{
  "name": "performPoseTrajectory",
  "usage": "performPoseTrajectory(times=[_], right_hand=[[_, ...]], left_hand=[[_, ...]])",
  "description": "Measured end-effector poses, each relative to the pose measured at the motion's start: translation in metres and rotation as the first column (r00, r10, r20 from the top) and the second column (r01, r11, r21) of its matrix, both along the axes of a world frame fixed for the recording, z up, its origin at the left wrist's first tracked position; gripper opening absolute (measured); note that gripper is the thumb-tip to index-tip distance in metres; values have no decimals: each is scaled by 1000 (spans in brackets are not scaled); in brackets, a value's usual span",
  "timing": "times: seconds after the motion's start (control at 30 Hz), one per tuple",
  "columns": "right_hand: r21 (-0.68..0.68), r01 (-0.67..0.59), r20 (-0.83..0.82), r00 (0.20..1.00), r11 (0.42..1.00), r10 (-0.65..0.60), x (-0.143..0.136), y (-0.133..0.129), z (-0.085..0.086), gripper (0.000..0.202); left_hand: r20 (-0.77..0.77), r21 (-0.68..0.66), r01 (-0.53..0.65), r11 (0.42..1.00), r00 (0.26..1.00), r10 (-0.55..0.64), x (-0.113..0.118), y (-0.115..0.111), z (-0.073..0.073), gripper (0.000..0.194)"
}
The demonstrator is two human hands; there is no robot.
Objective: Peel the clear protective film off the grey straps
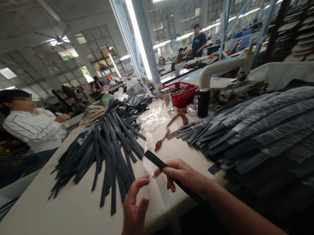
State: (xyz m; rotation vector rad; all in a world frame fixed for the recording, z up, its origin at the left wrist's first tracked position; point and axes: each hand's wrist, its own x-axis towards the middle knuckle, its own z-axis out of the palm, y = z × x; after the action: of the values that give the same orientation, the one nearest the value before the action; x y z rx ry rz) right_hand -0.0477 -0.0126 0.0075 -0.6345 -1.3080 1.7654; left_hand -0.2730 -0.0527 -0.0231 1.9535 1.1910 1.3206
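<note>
My right hand (182, 174) grips a single dark strap (155, 159) near its end, holding it just above the table's near edge. My left hand (134, 206) hovers below it with fingers spread, holding nothing. Under the strap lies a strip of clear plastic film (148, 165). A loose heap of similar dark straps (106, 146) fans out to the left of my hands. Neatly overlapped rows of dark straps (250, 135) cover the right side of the table.
The beige table (72, 207) also carries scissors with red-wrapped handles (169, 132), a red basket (184, 94), a black bottle (203, 103), a clear jar (166, 99) and a sewing machine (231, 79). A person in white (31, 126) sits at the left; other people work far behind.
</note>
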Motion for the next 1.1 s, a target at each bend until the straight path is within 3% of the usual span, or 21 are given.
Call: performPoseTrajectory(times=[0.07,0.1,0.27,0.57,0.73,0.87,1.1], right_hand=[[43,24,46,999,999,-26,-2,1,6,43],[59,29,63,997,998,-33,-4,2,8,43],[109,73,109,990,991,-85,-18,12,12,41],[160,123,105,984,979,-141,-29,27,9,33],[173,100,108,987,980,-120,-36,23,9,34],[180,94,118,986,979,-116,-39,22,8,33],[171,101,133,983,980,-125,-40,24,5,32]], left_hand=[[176,-355,71,932,984,-8,10,-11,-10,54],[216,-459,113,881,976,-13,17,-16,-13,54],[269,-715,120,688,956,113,43,-32,-7,36],[343,-840,218,498,923,174,32,-50,-6,44],[342,-851,277,446,937,69,27,-58,-12,38],[285,-856,270,441,958,-32,25,-61,-16,33],[281,-867,321,382,947,-159,27,-63,-14,29]])
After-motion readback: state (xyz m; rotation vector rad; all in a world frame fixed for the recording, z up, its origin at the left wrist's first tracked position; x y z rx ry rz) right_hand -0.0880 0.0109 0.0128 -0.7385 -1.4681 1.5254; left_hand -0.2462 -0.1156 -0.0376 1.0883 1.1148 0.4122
